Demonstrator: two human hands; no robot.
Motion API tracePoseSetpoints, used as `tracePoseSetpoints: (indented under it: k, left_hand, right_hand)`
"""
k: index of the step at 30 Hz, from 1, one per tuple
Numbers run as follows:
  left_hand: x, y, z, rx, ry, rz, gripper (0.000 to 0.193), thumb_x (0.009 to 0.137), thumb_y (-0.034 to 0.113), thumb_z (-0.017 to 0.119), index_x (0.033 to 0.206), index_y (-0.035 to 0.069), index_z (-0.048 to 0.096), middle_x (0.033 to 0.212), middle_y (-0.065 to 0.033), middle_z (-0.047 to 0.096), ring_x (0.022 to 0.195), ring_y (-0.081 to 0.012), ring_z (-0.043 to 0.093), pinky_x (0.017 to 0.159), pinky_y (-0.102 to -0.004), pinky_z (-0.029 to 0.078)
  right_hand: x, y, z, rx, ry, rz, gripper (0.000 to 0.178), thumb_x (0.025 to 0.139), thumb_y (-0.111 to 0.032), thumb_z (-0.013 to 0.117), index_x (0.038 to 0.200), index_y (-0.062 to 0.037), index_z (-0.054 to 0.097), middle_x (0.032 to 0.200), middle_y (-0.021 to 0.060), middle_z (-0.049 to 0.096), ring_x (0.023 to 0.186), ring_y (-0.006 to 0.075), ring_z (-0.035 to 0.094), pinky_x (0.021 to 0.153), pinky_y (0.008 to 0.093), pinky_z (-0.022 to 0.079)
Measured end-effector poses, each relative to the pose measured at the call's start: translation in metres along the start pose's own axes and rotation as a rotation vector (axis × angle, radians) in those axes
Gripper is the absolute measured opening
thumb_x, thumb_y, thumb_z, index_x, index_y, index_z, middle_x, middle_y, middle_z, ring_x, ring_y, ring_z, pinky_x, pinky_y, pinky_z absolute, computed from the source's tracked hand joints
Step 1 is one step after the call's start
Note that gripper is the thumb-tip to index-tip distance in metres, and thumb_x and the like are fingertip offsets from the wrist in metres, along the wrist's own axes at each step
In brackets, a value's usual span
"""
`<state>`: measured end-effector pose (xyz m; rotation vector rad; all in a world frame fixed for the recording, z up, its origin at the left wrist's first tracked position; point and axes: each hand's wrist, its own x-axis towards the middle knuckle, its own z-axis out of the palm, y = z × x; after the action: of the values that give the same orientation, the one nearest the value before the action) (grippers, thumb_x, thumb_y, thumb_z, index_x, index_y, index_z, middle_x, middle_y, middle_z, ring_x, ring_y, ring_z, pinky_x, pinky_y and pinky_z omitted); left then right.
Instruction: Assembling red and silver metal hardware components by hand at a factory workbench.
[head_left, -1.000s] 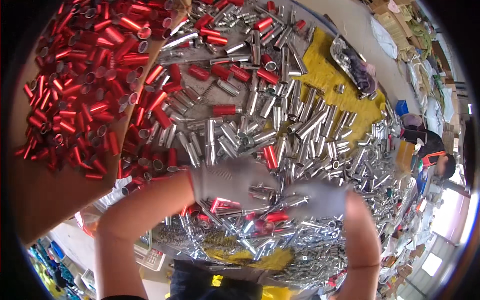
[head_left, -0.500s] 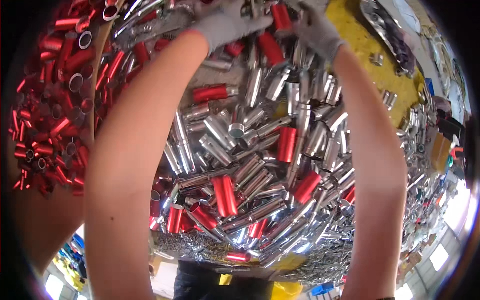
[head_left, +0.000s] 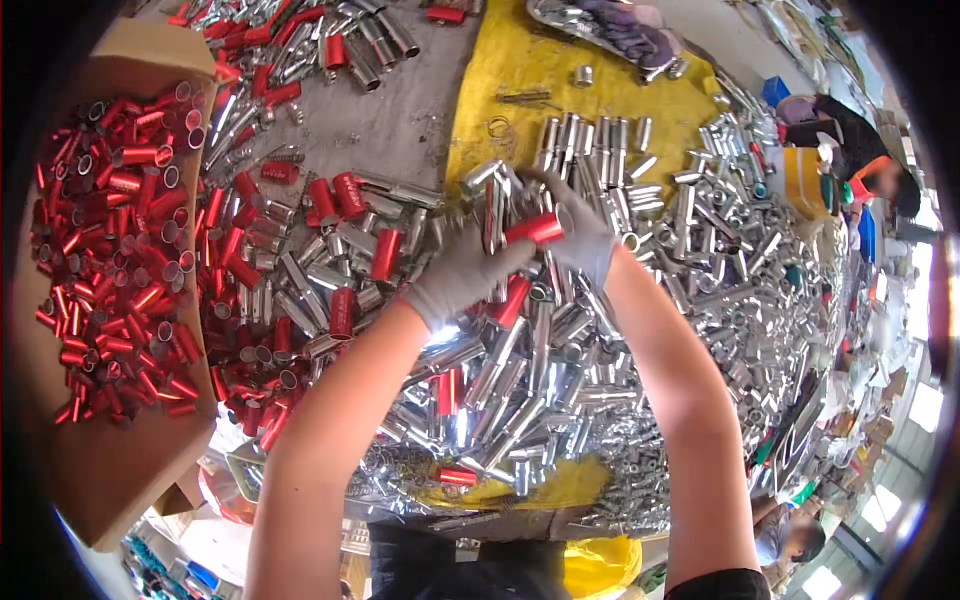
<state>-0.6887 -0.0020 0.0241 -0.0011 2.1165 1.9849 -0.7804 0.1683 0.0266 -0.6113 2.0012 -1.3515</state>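
Note:
Over the middle of the pile, my two grey-gloved hands are close together. My right hand [head_left: 588,240] is closed around a short red metal tube [head_left: 535,229], its open end turned toward the palm. My left hand [head_left: 455,278] curls in from the left, its thumb reaching just under the red tube. Shiny silver tubes [head_left: 494,205] stand up between the left thumb and blurred fingers, which appear closed on them. Below the hands lie more silver tubes [head_left: 510,430] mixed with red ones, including a red tube [head_left: 447,392].
A cardboard box [head_left: 150,45] full of red tubes stands at the left. Yellow sheeting [head_left: 500,75] lies beyond the hands, with a tray of purple gloves [head_left: 625,30] at its far edge. Small silver fittings [head_left: 760,300] spread rightward. Another person [head_left: 865,150] is at the far right.
The view has swung so that the box and the far sheeting show more. My hands, earlier at the far edge and apart, are now nearer and together, with the red tube between them.

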Motion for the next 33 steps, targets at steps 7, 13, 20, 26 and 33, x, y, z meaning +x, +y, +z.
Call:
tracePoseSetpoints:
  k: [7, 13, 20, 26, 33]
  left_hand:
    - [-0.06, 0.019, 0.056, 0.045, -0.182, 0.009, 0.084, 0.069, 0.035, 0.081, 0.131, -0.001, 0.038, 0.114, -0.018, 0.054, 0.11, -0.029, 0.053, 0.1, -0.0373, 0.041]
    - [-0.05, 0.086, 0.02, 0.324, -0.787, 0.001, 0.036, 0.074, 0.028, 0.077, 0.101, 0.006, 0.068, 0.109, -0.014, 0.066, 0.103, -0.0215, 0.061, 0.087, -0.0375, 0.048]
    - [0.143, 0.036, 0.004, 0.704, 0.155, -0.419, 0.085, 0.082, 0.053, 0.054, 0.142, -0.002, 0.029, 0.146, -0.0227, 0.034, 0.132, -0.0352, 0.039, 0.112, -0.0424, 0.027]
    - [0.157, 0.011, 0.023, 0.534, 0.282, -0.459, 0.081, 0.074, 0.045, 0.064, 0.13, -0.01, 0.043, 0.124, -0.0289, 0.055, 0.11, -0.0333, 0.06, 0.094, -0.0364, 0.048]
    - [0.113, 0.02, 0.042, 0.237, 0.085, -0.427, 0.091, 0.07, 0.069, 0.067, 0.124, -0.003, 0.055, 0.11, -0.0189, 0.064, 0.1, -0.029, 0.061, 0.09, -0.0367, 0.046]
  right_hand:
    - [-0.131, -0.019, 0.03, 0.274, 0.193, -0.089, 0.07, 0.085, -0.015, 0.065, 0.139, 0.0031, 0.026, 0.124, 0.0227, 0.054, 0.121, 0.027, 0.05, 0.102, 0.0327, 0.04]
    - [-0.161, -0.039, -0.047, -0.39, 0.007, 0.127, 0.055, 0.077, -0.025, 0.073, 0.125, -0.0049, 0.055, 0.113, 0.0145, 0.063, 0.102, 0.0226, 0.06, 0.092, 0.0386, 0.048]
    - [0.037, 0.009, -0.145, -0.764, 0.267, 0.648, 0.097, 0.073, -0.064, 0.065, 0.141, -0.0015, 0.036, 0.141, 0.0276, 0.038, 0.132, 0.0349, 0.039, 0.108, 0.0414, 0.035]
    - [0.07, 0.028, -0.09, -0.786, 0.584, 0.586, 0.102, 0.068, -0.072, 0.064, 0.138, -0.0024, 0.039, 0.136, 0.0272, 0.044, 0.126, 0.0367, 0.046, 0.103, 0.0396, 0.042]
    - [0.035, 0.063, -0.081, -0.489, 0.092, 0.303, 0.058, 0.094, -0.047, 0.045, 0.138, -0.0094, 0.043, 0.114, 0.0114, 0.06, 0.109, 0.0212, 0.055, 0.101, 0.0306, 0.036]
